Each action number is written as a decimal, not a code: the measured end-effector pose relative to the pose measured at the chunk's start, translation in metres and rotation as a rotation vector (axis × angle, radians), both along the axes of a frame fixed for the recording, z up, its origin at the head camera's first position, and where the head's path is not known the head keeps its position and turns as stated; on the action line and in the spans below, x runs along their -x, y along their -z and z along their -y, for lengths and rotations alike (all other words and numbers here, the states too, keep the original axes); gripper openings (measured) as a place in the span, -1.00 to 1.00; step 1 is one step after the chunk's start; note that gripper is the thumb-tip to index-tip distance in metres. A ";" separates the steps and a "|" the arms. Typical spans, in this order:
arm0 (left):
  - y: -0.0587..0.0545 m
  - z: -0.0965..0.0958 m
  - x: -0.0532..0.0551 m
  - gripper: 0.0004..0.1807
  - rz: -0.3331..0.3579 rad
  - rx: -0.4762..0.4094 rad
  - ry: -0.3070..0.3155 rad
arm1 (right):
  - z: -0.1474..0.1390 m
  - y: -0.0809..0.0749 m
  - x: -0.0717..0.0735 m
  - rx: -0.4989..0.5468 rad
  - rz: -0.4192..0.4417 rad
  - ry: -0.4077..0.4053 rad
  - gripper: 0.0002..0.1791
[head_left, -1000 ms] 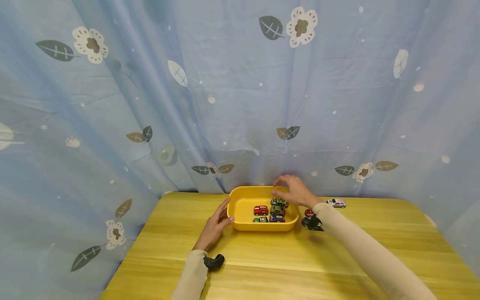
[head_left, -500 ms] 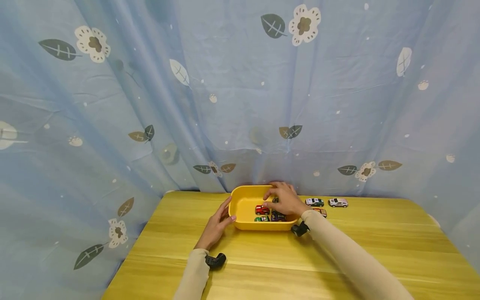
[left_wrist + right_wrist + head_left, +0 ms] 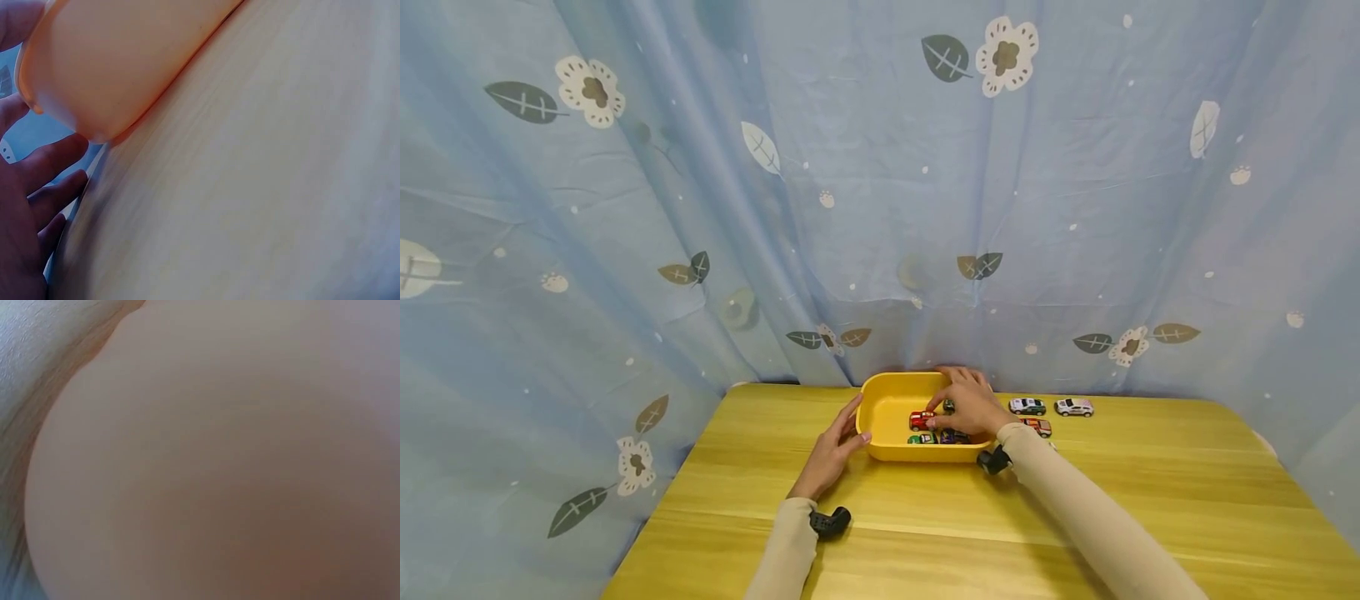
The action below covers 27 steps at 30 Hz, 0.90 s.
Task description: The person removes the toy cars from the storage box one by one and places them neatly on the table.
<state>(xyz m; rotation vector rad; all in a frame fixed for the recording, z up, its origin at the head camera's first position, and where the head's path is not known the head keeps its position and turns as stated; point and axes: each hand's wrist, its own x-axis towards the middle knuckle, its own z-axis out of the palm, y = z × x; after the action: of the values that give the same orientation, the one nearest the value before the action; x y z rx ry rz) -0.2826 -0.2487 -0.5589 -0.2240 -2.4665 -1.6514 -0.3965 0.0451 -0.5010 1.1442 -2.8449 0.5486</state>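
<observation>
A yellow plastic bin point(image 3: 902, 452) stands near the back edge of the table, with several toy cars inside. My left hand point(image 3: 829, 448) holds its left end, thumb at the front corner and fingers along the outside; the left wrist view shows fingertips against the bin wall point(image 3: 112, 69). Reaching over the right side, my right hand point(image 3: 973, 406) has thumb and index finger at the two sides of a red toy car point(image 3: 920, 421), pinching it. A green and white toy car point(image 3: 922, 438) and a purple one point(image 3: 953, 437) lie in front of it. My hand partly hides the other cars.
On the table right of the bin lie a white and green toy car point(image 3: 1027, 406), a white one point(image 3: 1074, 407) and an orange one point(image 3: 1037, 427). Another is mostly hidden by the right sleeve. A blue curtain point(image 3: 880, 208) hangs behind the table point(image 3: 925, 517).
My right hand has moved left and down into the bin, from its back right corner to the red toy car. Cars right of the bin came into view. My left hand has stayed put.
</observation>
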 end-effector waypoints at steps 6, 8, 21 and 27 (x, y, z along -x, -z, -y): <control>-0.002 0.000 -0.002 -0.22 0.002 0.009 -0.012 | 0.003 0.004 0.001 -0.038 -0.039 0.007 -0.70; -0.003 -0.001 -0.002 -0.22 0.008 0.012 -0.013 | 0.003 0.005 0.001 -0.048 -0.048 0.012 -0.71; -0.004 0.002 -0.001 -0.21 -0.009 0.010 -0.003 | 0.005 0.003 0.002 0.005 -0.049 0.000 -0.70; -0.003 0.000 -0.001 -0.21 -0.014 0.004 0.019 | 0.000 0.000 0.001 0.129 -0.060 -0.031 -0.68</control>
<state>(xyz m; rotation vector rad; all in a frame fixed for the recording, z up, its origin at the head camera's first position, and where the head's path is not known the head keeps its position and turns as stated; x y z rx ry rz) -0.2818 -0.2490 -0.5554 -0.2594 -2.4648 -1.6471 -0.3972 0.0455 -0.5006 1.1640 -2.7017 0.6767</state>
